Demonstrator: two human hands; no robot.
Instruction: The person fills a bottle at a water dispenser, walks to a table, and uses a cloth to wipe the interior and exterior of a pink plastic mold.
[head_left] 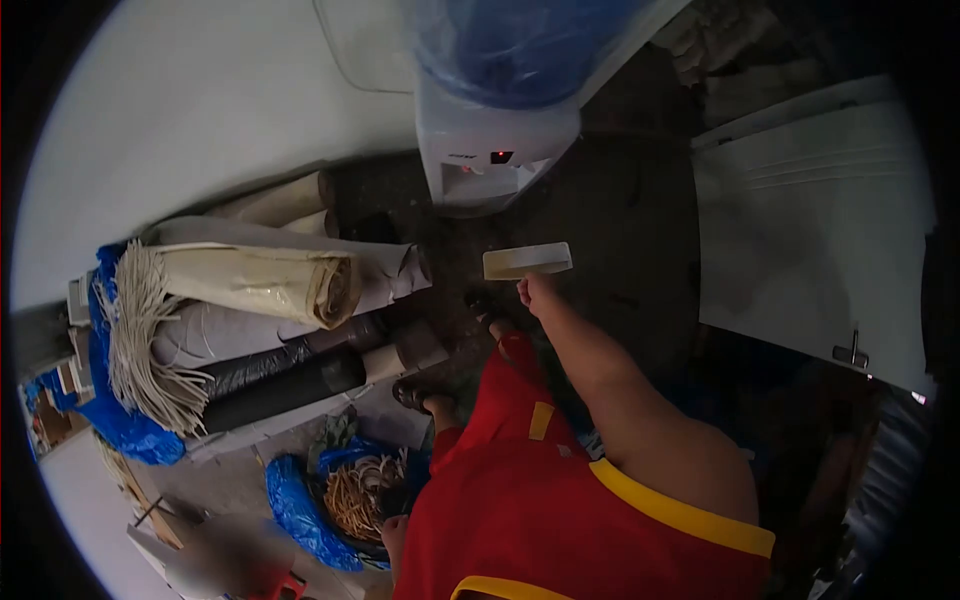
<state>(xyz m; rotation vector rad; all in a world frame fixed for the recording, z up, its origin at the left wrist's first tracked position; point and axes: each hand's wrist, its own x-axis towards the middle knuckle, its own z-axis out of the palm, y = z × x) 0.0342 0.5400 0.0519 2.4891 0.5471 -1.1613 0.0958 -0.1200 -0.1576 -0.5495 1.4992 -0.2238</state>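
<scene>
My right hand [534, 293] is stretched forward at the end of a bare arm. Its fingers are closed on the near edge of a small, shallow white rectangular tray [527, 259], held above the dark floor. Beyond the tray stands a white water dispenser [490, 150] with a small red light and a blue bottle [520, 50] on top. Down by my side, my left hand [395, 533] shows only in part beside my red clothing, close to a dark shape. Its fingers are mostly hidden, so I cannot make out whether it holds anything.
Several rolls of sheet material [250, 280] lie on the left, with a bundle of pale cords [150, 340] over blue plastic. A blue bag [295, 505] with brown strands [365, 497] sits by my left side. A white door [810, 230] with a handle stands right.
</scene>
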